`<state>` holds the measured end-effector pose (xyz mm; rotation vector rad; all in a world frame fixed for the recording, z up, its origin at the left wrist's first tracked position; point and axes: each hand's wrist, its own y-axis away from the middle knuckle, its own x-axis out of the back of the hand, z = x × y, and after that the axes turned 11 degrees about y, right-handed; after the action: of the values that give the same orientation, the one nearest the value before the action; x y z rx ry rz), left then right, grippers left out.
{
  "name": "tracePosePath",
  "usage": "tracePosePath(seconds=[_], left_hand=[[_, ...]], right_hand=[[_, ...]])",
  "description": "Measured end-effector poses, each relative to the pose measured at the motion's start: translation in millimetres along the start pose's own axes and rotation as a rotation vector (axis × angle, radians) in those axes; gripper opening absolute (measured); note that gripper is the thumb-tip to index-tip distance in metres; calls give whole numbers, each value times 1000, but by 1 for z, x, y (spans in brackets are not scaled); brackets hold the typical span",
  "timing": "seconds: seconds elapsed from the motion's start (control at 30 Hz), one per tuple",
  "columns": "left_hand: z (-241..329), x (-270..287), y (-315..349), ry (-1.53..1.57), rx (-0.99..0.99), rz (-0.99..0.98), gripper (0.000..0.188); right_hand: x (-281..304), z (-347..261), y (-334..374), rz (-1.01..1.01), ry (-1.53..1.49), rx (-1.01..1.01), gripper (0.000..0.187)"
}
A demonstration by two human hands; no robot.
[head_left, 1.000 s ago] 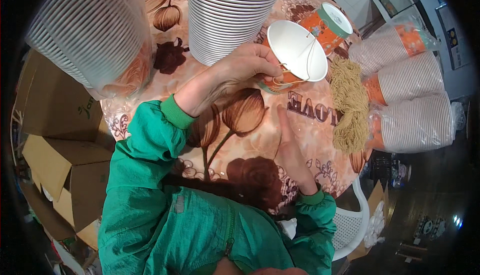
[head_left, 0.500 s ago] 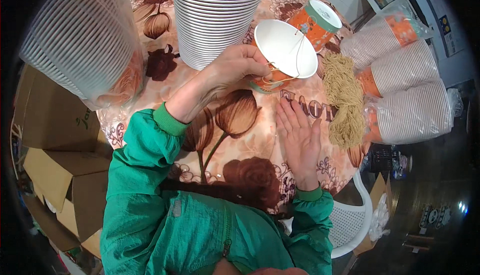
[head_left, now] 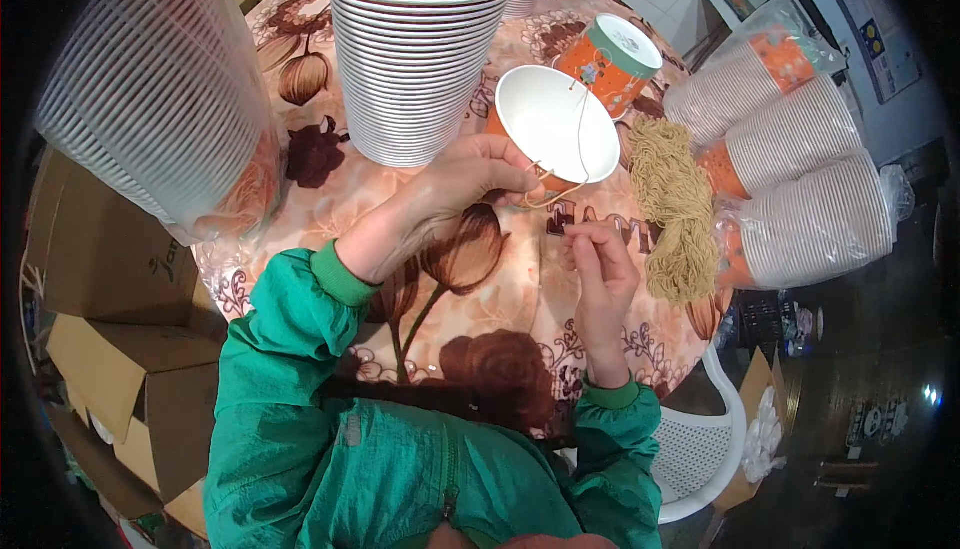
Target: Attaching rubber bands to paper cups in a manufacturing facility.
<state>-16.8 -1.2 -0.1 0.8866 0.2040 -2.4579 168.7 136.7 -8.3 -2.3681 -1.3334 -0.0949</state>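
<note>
Cup of orange printed paper, round and white-lined (head_left: 557, 121), tilts over the flower-patterned table (head_left: 535, 299), just beyond the nearer left hand (head_left: 485, 171), which pinches thin tan string (head_left: 553, 202) at its rim, while the right hand (head_left: 604, 284) hovers apart, fingertips pressed together.

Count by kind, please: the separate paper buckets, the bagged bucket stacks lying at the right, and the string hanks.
Separate paper buckets: 2
Bagged bucket stacks at the right: 3
String hank: 1
Total: 6
</note>
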Motion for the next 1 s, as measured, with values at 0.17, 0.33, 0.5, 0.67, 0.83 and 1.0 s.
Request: tracePosePath(seconds=[0.17,0.33,0.5,0.67,0.83,1.0], left_hand=[[-2,-6,2,50,15,9,3],[-4,-4,1,39,22,28,5],[-2,3,-1,-75,-25,1,9],[-3,7,-1,-172,-52,-11,10],[4,4,1,-176,-34,-12,9],[3,9,1,-122,-55,37,5]], right_hand=[[-18,-13,-21,147,362,195,6],[-35,-2,-35,161,306,165,14],[-43,-10,-42,135,216,75,13],[-43,-13,-48,104,102,-64,11],[-41,-10,-55,71,269,15,7],[-46,-14,-58,83,438,186,4]])
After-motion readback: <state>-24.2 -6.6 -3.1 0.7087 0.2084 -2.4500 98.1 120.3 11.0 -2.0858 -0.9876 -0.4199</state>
